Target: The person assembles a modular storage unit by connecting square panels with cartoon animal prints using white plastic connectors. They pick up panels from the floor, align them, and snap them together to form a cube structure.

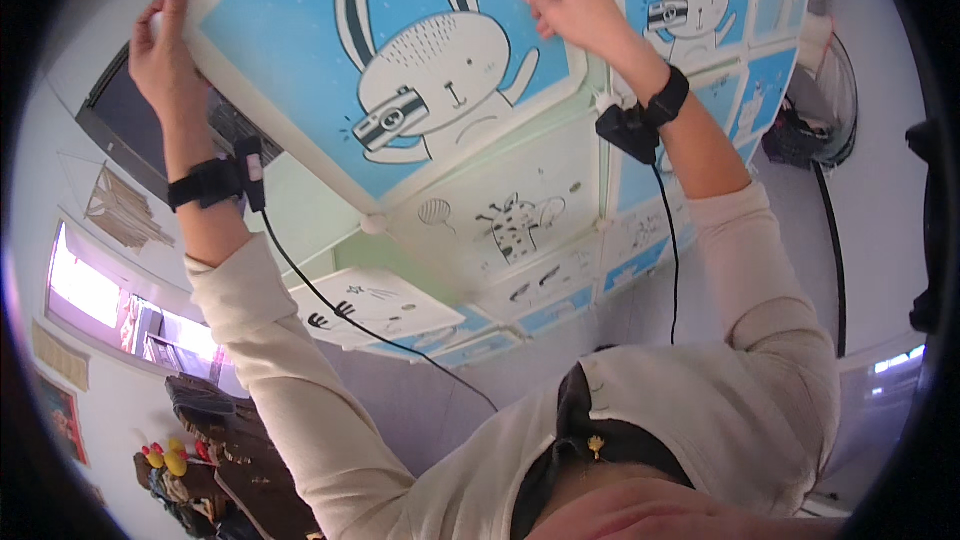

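Observation:
A blue panel [290,50] with a white border and a printed rabbit holding a camera tilts at the upper left of a plastic-panel storage cabinet [480,200]. My left hand [165,60] is closed around the panel's left edge, thumb pointing up. Close to its right edge is my right hand [572,8], fingers curled into a pinch. Whatever that pinch holds, if anything, is too small to make out. White round connectors, one [374,224] at the panel's lower corner, join the cabinet's parts. Below sits a pale giraffe panel [515,225].
A white door panel [375,305] juts out lower on the cabinet. Black cables [350,318] hang from bands on both my wrists. Left of me are a window [90,280] and a dark brown piece of furniture [250,470]. Bags [805,120] sit beyond the cabinet's right side.

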Motion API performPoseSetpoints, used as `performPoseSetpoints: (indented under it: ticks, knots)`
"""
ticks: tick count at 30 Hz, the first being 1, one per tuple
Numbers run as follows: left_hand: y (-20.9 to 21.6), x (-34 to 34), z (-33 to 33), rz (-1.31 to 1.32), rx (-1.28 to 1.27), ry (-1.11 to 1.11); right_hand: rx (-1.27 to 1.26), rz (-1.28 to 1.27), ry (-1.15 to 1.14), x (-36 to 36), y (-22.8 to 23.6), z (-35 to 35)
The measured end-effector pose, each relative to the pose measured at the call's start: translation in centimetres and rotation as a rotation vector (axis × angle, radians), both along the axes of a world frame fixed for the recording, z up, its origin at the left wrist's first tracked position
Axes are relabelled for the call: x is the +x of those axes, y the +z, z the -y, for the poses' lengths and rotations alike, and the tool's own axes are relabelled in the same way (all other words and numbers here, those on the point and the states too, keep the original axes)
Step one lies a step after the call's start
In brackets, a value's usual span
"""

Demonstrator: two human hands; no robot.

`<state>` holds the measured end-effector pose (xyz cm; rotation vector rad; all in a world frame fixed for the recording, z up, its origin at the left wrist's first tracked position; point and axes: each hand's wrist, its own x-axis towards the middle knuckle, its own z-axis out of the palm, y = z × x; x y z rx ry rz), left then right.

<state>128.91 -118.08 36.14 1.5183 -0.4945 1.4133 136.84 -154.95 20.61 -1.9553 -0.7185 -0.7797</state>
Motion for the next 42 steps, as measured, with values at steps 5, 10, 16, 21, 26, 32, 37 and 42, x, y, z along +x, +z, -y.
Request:
performPoseSetpoints:
  ticks: [5, 10, 16, 21, 26, 32, 37, 42]
  knots:
    - [0.3, 0.1, 0.6, 0.036, 0.052, 0.014, 0.033, 0.023, -0.025, -0.7, -0.5, 0.4]
    - [-0.1, 0.6, 0.9, 0.086, 0.059, -0.007, 0.042, -0.031, 0.014, -1.1, -1.1, 0.9]
    - [0.1, -1.4, 1.6, 0.163, 0.258, 0.337, 0.186, -0.086, 0.086, -2.2, -0.9, 0.6]
    - [0.2, -3.5, 3.1, 0.203, 0.526, 0.705, 0.199, -0.114, 0.094, -2.3, -0.9, 0.4]
    - [0.1, -4.1, 4.7, 0.051, 0.469, 0.624, 0.100, 0.022, 0.024, -2.4, -0.7, 0.2]
    - [-3.1, -6.0, 5.2, 0.296, 0.377, 0.624, 0.323, 0.137, -0.007, -6.1, -5.7, 3.2]
    - [-15.9, -10.9, 8.0, 0.160, 0.182, 0.350, 0.234, -0.209, -0.057, -10.1, -17.7, 10.3]
    - [-35.3, -12.2, 24.7, -0.663, 0.202, -0.423, 0.584, -1.202, 0.090, -14.6, -29.9, 15.7]
